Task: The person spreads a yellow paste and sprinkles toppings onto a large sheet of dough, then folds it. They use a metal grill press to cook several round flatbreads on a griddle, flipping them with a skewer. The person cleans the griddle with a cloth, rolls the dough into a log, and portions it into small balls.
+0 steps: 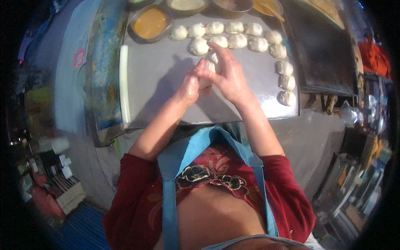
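Above the metal work surface (156, 93) my two hands are together around a piece of white dough (210, 66). My left hand (190, 84) cups it from the left and below, with the thumb pointing up. From the right, my right hand (230, 70) curves over the dough, its thumb crossing toward the left thumb and its fingers reaching forward. Much of the dough is hidden by the fingers. Just beyond the hands sits a pale dough ball (199, 46), one of several in two rows. More dough balls (287, 82) run down the right edge.
A white rolling pin (124, 84) lies along the left side. At the back stand a bowl of orange-yellow liquid (150, 23), a bowl of pale contents (187, 3), and a bowl (268, 7) with a wooden-looking utensil. A dark flat surface (322, 56) adjoins on the right.
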{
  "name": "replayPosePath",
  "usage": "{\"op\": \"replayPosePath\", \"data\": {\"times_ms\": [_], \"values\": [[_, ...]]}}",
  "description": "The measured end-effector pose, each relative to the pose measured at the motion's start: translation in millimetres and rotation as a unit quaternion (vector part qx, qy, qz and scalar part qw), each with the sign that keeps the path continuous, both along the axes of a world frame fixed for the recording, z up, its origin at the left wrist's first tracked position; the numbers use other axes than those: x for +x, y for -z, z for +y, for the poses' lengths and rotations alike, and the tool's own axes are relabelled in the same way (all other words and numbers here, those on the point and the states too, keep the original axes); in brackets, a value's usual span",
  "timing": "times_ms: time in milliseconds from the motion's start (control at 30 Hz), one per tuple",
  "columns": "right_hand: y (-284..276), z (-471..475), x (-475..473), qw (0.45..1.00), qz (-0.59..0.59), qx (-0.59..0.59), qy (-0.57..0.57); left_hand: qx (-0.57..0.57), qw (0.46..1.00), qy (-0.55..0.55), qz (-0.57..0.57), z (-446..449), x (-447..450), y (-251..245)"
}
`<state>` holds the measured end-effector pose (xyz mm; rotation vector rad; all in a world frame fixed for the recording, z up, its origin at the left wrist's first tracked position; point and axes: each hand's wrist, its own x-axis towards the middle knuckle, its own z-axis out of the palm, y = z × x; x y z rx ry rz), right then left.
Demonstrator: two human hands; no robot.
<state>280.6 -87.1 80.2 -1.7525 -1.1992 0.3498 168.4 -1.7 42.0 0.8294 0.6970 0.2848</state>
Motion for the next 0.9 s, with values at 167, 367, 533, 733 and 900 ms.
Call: {"op": "replayPosePath", "data": {"times_ms": [167, 367, 533, 733, 900], "values": [[3, -31, -9, 0.979, 0.175, 0.066, 0.083, -0.070, 0.996, 0.045, -0.033, -30, 14, -5], [11, -53, 21, 0.944, 0.219, 0.126, 0.211, 0.058, 0.888, 0.345, -0.298, -38, 25, -18], [-3, -104, 62, 0.959, 0.034, 0.048, 0.276, 0.225, 0.927, 0.251, -0.165, -10, -6, -47], [6, -152, 59, 0.944, -0.105, -0.132, 0.284, 0.503, 0.846, -0.076, 0.161, 86, -81, -25], [13, -120, 83, 0.961, -0.136, 0.009, 0.242, 0.614, 0.718, -0.051, 0.325, 54, -140, 27]]}}
